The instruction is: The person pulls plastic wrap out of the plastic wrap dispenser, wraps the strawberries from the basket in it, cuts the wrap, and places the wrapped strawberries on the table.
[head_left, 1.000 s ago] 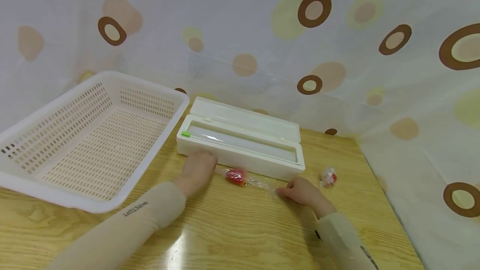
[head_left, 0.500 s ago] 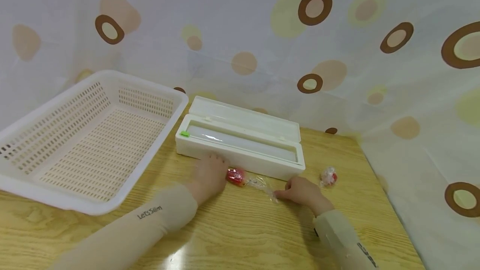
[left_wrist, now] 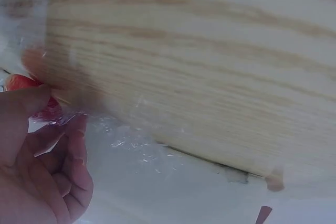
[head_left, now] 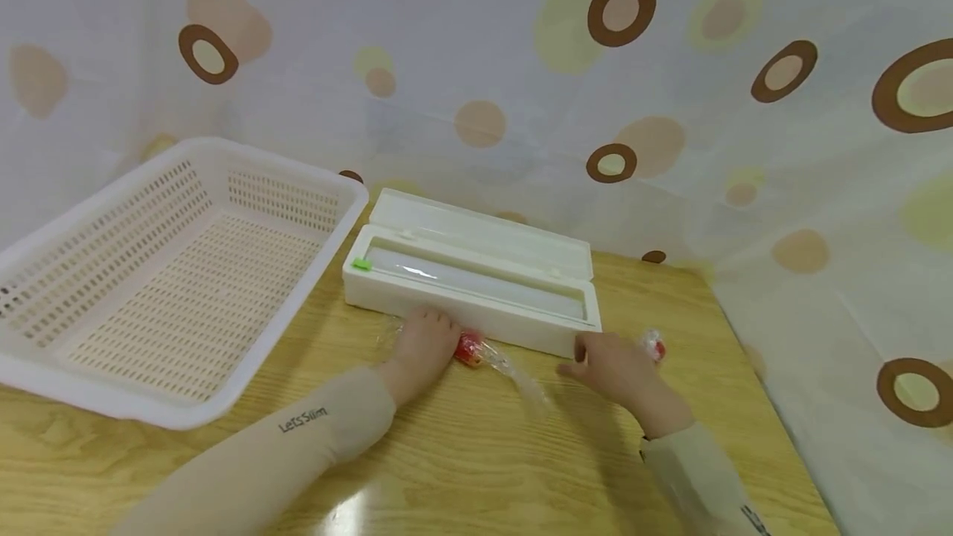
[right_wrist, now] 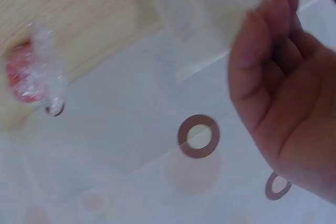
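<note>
In the head view, a small red fruit-like piece [head_left: 469, 347] wrapped in clear plastic film lies in front of the white film dispenser box [head_left: 462, 313]. My left hand [head_left: 426, 346] grips its left side; the left wrist view shows the thumb and fingers [left_wrist: 79, 148] pinching the piece and its film. To the right trails a twisted tail of film [head_left: 524, 383]. My right hand [head_left: 614, 375] is apart from that tail, by the box's right end, with loosely bent fingers and nothing visible in them. Beside it, a second wrapped red piece [head_left: 653, 346] rests on the table, partly hidden.
A white slotted basket [head_left: 290, 346] stands on the left of the wooden table [head_left: 462, 470]. The dispenser's lid [head_left: 480, 230] is raised, with a roll of film [head_left: 476, 281] inside. A dotted curtain [head_left: 447, 40] hangs behind and to the right.
My left hand has moved right onto the wrapped red piece and grips it. My right hand has let go of the film's tail and moved slightly right.
</note>
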Motion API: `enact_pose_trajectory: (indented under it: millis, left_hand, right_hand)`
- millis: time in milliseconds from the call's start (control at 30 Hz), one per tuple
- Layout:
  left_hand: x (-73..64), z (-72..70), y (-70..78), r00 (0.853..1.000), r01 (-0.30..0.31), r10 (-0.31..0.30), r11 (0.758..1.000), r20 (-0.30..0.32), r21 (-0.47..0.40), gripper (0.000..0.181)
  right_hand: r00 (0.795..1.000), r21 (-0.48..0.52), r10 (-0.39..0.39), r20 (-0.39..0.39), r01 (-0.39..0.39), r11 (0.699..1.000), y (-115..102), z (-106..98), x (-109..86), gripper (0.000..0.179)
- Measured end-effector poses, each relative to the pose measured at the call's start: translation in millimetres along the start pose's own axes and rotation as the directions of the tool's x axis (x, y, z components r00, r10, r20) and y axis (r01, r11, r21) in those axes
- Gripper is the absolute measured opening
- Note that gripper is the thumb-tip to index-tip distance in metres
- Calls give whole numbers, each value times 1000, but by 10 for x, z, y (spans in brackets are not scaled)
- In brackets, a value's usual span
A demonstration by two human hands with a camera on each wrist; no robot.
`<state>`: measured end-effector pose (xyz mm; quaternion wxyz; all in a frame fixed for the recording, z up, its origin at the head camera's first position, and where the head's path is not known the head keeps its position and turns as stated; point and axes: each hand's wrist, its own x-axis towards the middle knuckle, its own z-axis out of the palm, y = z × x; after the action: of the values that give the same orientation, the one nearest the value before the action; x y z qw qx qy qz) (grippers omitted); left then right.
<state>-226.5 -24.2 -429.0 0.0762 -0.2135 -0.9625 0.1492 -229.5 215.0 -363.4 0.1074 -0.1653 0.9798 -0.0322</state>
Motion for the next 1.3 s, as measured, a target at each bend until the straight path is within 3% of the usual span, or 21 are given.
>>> enact_pose_trajectory:
  millis: [67, 167, 267, 300, 333, 367, 400, 467, 567, 667, 700, 767, 800, 833, 900, 1000, 1067, 1133, 1200, 1233, 1300]
  left_hand:
    - [-18, -18, -16, 1000, -4, 4, 1000, -11, 7, 18]
    - [-43, -77, -27, 1000, -5, 4, 1000, -22, -30, 16]
    - [-66, -163, -38, 1000, 3, -9, 982, -30, -191, 15]
    - [-73, -193, -49, 1000, 8, -16, 962, -26, -274, 16]
    - [-74, -213, -55, 999, 11, -22, 927, -26, -374, 17]
    - [-77, -231, -66, 999, 10, -25, 876, -23, -482, 19]
    - [-78, -247, -83, 999, 10, -28, 806, -21, -592, 19]
    - [-79, -275, -124, 1000, 8, -20, 640, -7, -768, 21]
    - [-74, -294, -177, 1000, 29, 0, 392, 31, -920, 22]
    - [-41, -279, -182, 994, 103, 24, 140, 107, -985, 29]
    - [-23, -271, -175, 991, 132, 30, 33, 133, -991, 32]
    - [13, -266, -161, 983, 182, 43, -161, 178, -970, 36]
    - [31, -277, -150, 978, 209, 38, -248, 206, -946, 38]
    - [46, -292, -144, 973, 227, 29, -321, 230, -919, 39]
    - [72, -326, -142, 963, 243, -9, -414, 270, -877, 41]
    - [89, -374, -155, 942, 240, -91, -488, 323, -839, 43]
    - [92, -396, -176, 930, 226, -129, -537, 344, -813, 43]
    - [89, -412, -199, 930, 205, -130, -595, 344, -777, 43]
    - [82, -422, -219, 940, 177, -107, -658, 323, -732, 43]
    - [77, -427, -228, 947, 168, -88, -685, 309, -709, 44]
    - [64, -436, -237, 963, 153, -46, -717, 265, -680, 44]
  right_hand:
    - [992, 30, -62, -112, 66, 997, -160, -4, 43, 25]
    - [982, 85, -138, -128, 149, 985, -378, 49, 110, 27]
    - [986, 133, -146, -80, 156, 979, -491, 127, 159, 28]
    - [988, 153, -137, -66, 146, 977, -504, 149, 172, 26]
    - [989, 172, -136, -57, 144, 975, -502, 163, 170, 24]
    - [989, 197, -137, -53, 144, 970, -498, 168, 168, 22]
    - [989, 217, -140, -51, 148, 965, -491, 170, 168, 21]
    - [988, 262, -150, -45, 156, 952, -475, 159, 159, 21]
    - [988, 322, -151, -24, 151, 935, -467, 119, 137, 25]
    - [989, 362, -147, -14, 142, 921, -473, 84, 116, 27]
    - [989, 369, -149, -17, 145, 918, -476, 77, 110, 27]
    - [987, 380, -156, -23, 153, 912, -488, 71, 102, 28]
    - [987, 378, -160, -33, 160, 912, -498, 70, 98, 27]
    - [985, 373, -163, -49, 169, 912, -510, 71, 96, 27]
    - [983, 359, -158, -96, 182, 916, -541, 82, 88, 28]
    - [964, 279, -135, -228, 198, 940, -586, 124, 67, 38]
    - [924, 188, -136, -357, 214, 959, -603, 170, 61, 47]
    - [855, 97, -148, -497, 224, 970, -608, 218, 72, 47]
    - [767, 52, -150, -624, 232, 971, -608, 250, 97, 40]
    - [725, 58, -139, -674, 240, 969, -611, 257, 115, 33]
    - [660, 96, -104, -744, 260, 961, -624, 249, 146, 23]
